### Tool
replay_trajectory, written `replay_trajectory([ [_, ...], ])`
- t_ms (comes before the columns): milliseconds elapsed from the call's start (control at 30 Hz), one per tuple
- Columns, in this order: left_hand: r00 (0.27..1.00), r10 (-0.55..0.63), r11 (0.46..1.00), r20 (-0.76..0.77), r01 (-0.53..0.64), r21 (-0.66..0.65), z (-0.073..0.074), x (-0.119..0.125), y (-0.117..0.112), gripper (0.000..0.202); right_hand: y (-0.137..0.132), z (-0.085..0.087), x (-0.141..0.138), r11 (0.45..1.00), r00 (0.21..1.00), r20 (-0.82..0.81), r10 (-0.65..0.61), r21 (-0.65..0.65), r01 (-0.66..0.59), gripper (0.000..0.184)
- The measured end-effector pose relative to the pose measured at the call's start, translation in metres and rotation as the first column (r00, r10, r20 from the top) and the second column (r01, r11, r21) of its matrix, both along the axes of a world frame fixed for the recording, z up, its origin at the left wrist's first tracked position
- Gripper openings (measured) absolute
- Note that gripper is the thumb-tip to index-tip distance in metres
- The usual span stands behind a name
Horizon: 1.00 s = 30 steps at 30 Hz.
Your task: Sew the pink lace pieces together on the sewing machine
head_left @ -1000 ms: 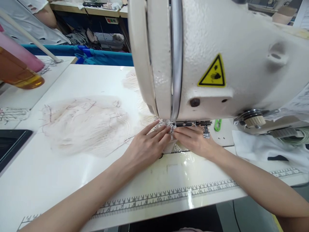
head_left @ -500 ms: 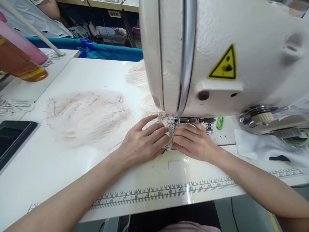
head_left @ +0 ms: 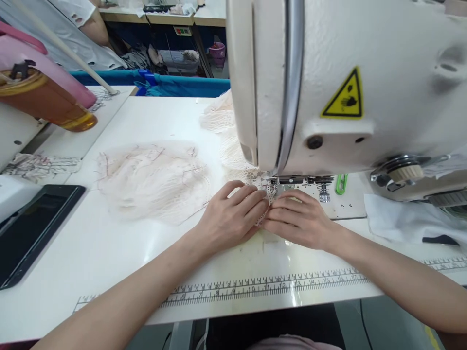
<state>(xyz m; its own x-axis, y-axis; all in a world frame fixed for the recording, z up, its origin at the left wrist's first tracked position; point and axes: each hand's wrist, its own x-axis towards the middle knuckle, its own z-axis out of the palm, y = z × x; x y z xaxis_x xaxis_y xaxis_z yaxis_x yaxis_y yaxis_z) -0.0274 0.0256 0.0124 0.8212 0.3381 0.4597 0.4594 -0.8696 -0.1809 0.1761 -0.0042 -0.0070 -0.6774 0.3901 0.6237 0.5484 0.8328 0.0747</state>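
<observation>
Cream lace (head_left: 270,190) runs from under the presser foot of the sewing machine (head_left: 270,82) towards me. My left hand (head_left: 233,214) has its bent fingers closed on the lace's left edge, just in front of the foot. Against its fingertips, my right hand (head_left: 301,218) pinches the near end of the lace from the right. Most of that near end is hidden under the fingers. Behind the needle area, more gathered cream lace fabric (head_left: 228,141) lies on the table, partly covered by the machine head.
Another sheer lace piece (head_left: 153,182) with reddish threads lies left. Farther left are a black phone-like device (head_left: 40,228), an amber bottle (head_left: 47,99) and a pink bottle (head_left: 62,73). A green clip-like tool (head_left: 341,184) and white cloth (head_left: 394,221) lie right. A ruler strip (head_left: 251,289) lines the front edge.
My hands have come closer together, and less of the lace shows between them. The left fingers have drawn in. The whole view has shifted, so things appear farther right.
</observation>
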Motion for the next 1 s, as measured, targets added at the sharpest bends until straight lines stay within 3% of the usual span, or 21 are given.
replay_trajectory([
  [133, 0.996, -0.033, 0.984, -0.088, 0.017, -0.176, -0.007, -0.004, 0.004, 0.047, 0.0, -0.002, 0.001, 1.0, 1.0, -0.022, 0.013, -0.009, -0.013, 0.011],
  [200, 0.993, -0.035, 0.975, -0.114, 0.008, -0.222, -0.01, -0.005, 0.006, 0.053, 0.001, -0.003, 0.001, 1.0, 0.999, -0.036, 0.025, -0.01, -0.025, 0.01],
  [500, 0.991, -0.033, 0.957, -0.131, -0.007, -0.291, -0.007, -0.008, 0.01, 0.051, 0.003, 0.0, -0.004, 0.997, 0.996, -0.066, 0.067, -0.026, -0.069, 0.011],
  [1000, 0.989, 0.014, 0.969, -0.146, -0.049, -0.244, -0.007, -0.004, 0.009, 0.05, 0.001, -0.004, 0.0, 0.998, 1.0, -0.006, -0.008, -0.063, 0.008, 0.013],
])
